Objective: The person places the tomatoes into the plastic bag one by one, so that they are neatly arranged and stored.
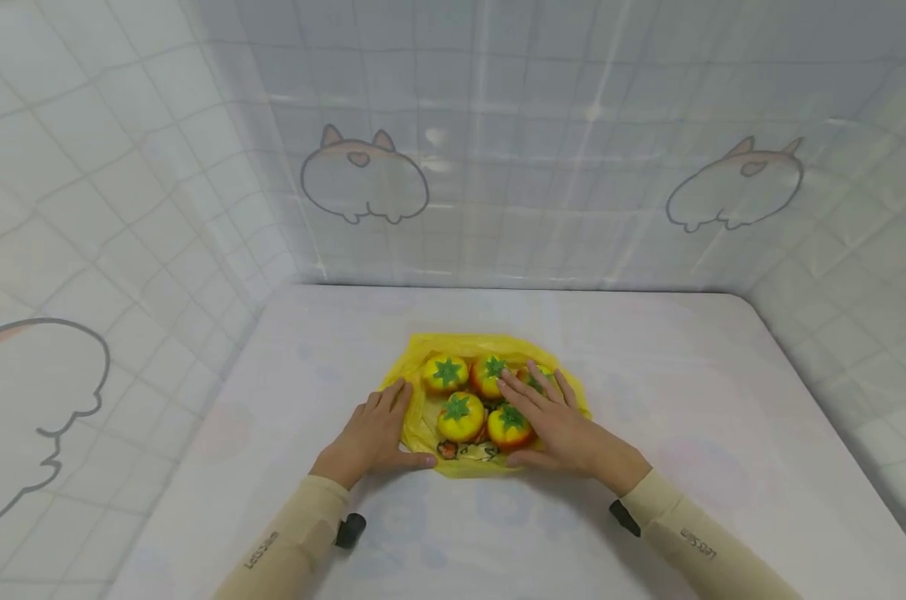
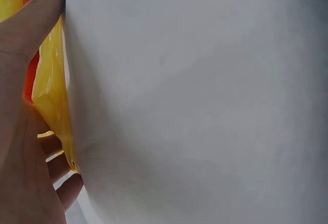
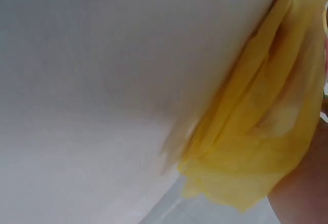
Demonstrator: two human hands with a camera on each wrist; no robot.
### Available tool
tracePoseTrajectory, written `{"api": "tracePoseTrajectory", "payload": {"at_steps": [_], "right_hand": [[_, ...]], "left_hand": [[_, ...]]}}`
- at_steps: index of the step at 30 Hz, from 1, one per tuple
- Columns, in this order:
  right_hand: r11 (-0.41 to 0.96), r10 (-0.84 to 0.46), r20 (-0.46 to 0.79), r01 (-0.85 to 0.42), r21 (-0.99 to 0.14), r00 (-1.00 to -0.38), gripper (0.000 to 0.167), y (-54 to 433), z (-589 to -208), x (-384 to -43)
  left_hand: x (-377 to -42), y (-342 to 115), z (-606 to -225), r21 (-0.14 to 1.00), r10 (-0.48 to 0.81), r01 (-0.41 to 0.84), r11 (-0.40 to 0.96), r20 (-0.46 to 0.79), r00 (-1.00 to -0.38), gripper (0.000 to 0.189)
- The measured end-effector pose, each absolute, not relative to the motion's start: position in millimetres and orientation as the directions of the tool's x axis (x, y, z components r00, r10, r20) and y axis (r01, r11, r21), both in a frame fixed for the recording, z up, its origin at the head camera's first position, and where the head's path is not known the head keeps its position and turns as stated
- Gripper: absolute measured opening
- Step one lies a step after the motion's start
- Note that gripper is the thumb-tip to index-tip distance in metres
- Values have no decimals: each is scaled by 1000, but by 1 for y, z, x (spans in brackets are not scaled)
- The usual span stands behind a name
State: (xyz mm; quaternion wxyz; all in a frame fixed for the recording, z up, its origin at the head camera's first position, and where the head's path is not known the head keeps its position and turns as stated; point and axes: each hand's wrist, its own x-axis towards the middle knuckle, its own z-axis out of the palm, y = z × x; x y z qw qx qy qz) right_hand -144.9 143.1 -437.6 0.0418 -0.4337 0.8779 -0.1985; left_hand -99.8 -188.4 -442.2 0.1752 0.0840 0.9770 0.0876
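Observation:
A yellow plastic bag point(image 1: 426, 417) lies spread on the table with several yellow-and-red fruits on it, each topped by a green star-shaped leaf. They look like persimmons or tomatoes; one fruit point(image 1: 460, 418) sits near the front. My left hand point(image 1: 373, 437) rests at the bag's left edge, its thumb pointing in along the front and its fingers against the yellow film point(image 2: 53, 88). Spread over the right side is my right hand point(image 1: 565, 429); its fingers lie across the rightmost fruit point(image 1: 535, 379) and partly hide it. Loose bag film point(image 3: 256, 147) hangs beside the right hand.
The pale table point(image 1: 693, 375) reaches beyond the bag on every side. Tile-patterned sheeting point(image 1: 535, 167) with cartoon animal outlines walls off the back and both sides. A small black object point(image 1: 350, 530) sits by the left wrist, another point(image 1: 624, 517) by the right.

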Motion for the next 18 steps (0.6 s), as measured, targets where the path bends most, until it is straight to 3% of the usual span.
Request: {"api": "tracePoseTrajectory", "payload": {"at_steps": [10, 18], "right_hand": [[535, -780, 98, -739, -411, -619, 97, 152, -413, -156], [522, -790, 113, -758, -392, -603, 94, 155, -390, -177]], "left_hand": [[-104, -192, -433, 235, 215, 135, 963, -362, -907, 130], [-117, -212, -403, 288, 202, 110, 951, -313, -928, 125]]}}
